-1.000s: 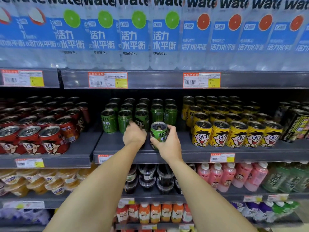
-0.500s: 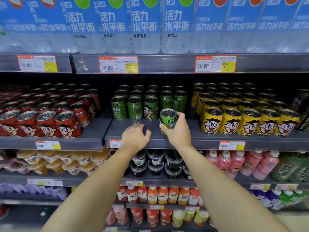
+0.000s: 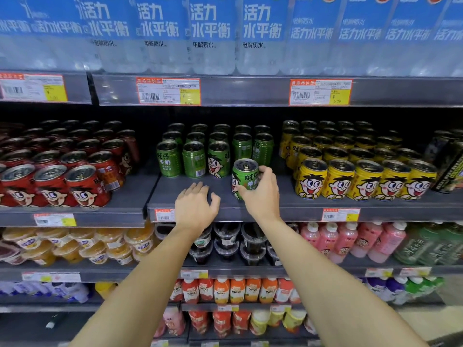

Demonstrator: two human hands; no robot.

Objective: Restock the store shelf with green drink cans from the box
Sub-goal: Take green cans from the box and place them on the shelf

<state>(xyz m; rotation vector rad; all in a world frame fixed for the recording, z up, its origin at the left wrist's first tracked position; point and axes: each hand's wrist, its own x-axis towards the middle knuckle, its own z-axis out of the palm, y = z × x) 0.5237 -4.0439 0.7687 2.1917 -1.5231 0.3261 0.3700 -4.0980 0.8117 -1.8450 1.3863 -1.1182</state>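
The green can (image 3: 245,178) stood near the front edge of the middle shelf (image 3: 225,196), ahead of the block of green cans (image 3: 213,149) and just right of its front row. The right hand (image 3: 261,194) held it, fingers and thumb curled round its right side and base. The left hand (image 3: 196,205) hovered low over bare shelf to the left, fingers loosely spread and holding nothing.

The can seemed to lean a little, so it could topple if let go before its base sat flat — and a roll toward the near edge would take it off the shelf. Pushed back carelessly, it might knock the front green row, which stood close behind it.

Its label showed a cartoon face and large Chinese characters; a neighbouring green can read "DRINK MILK". Red cans (image 3: 82,186) to the left and yellow cans (image 3: 363,181) to the right carried the same face. Water bottles (image 3: 213,33) above bore 活力水平衡 and 电解质水. Orange price tags (image 3: 168,91) had barcodes; one showed 5.00.
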